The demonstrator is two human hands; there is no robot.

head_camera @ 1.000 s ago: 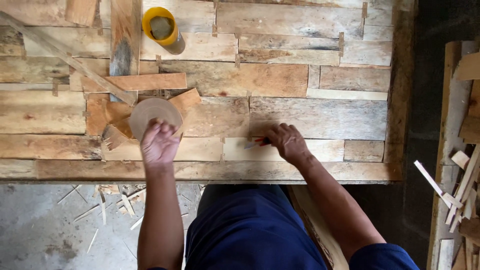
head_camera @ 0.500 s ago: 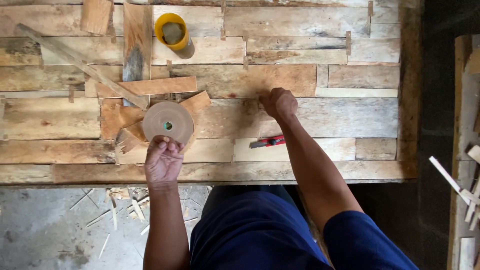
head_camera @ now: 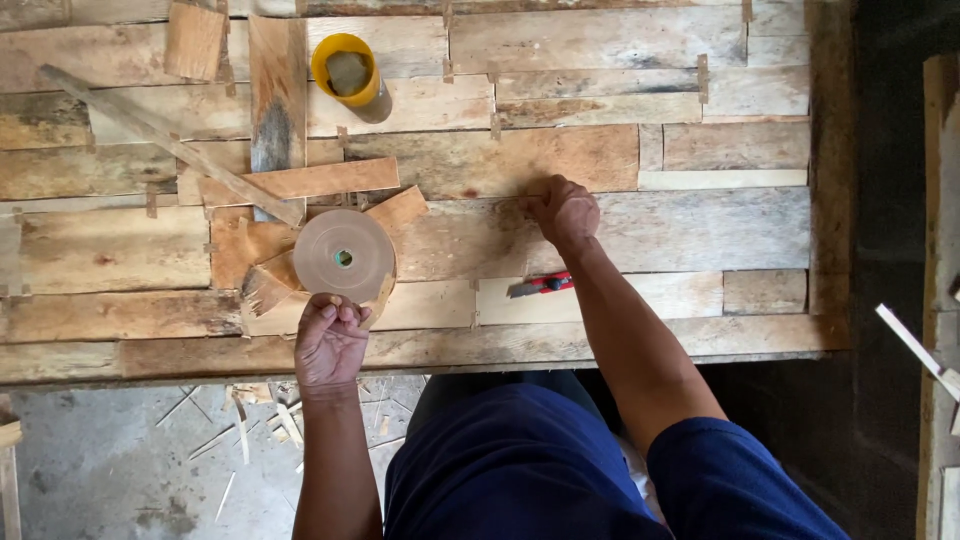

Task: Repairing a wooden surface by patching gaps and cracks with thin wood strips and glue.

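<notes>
My left hand (head_camera: 330, 340) grips the lower edge of a flat round roll of brown strip (head_camera: 344, 256) with a small hole in its middle, held on edge over wood offcuts. A loose tail of the strip hangs by my fingers. My right hand (head_camera: 565, 210) rests on the plank tabletop (head_camera: 700, 215) to the right of the roll, with its fingers curled into a fist. I see nothing in it. A red utility knife (head_camera: 540, 285) lies on the planks just below that hand, apart from it.
A yellow-rimmed round container (head_camera: 346, 72) stands at the back. Several loose boards and a long thin batten (head_camera: 170, 140) lie at the left. Wood shavings litter the concrete floor (head_camera: 120, 470) below the table's front edge. More wood slats (head_camera: 915, 345) are stacked at the right.
My right hand left the knife's spot and moved up and back onto the planks, leaving the knife lying there. The left hand tipped the roll up so that its flat face shows.
</notes>
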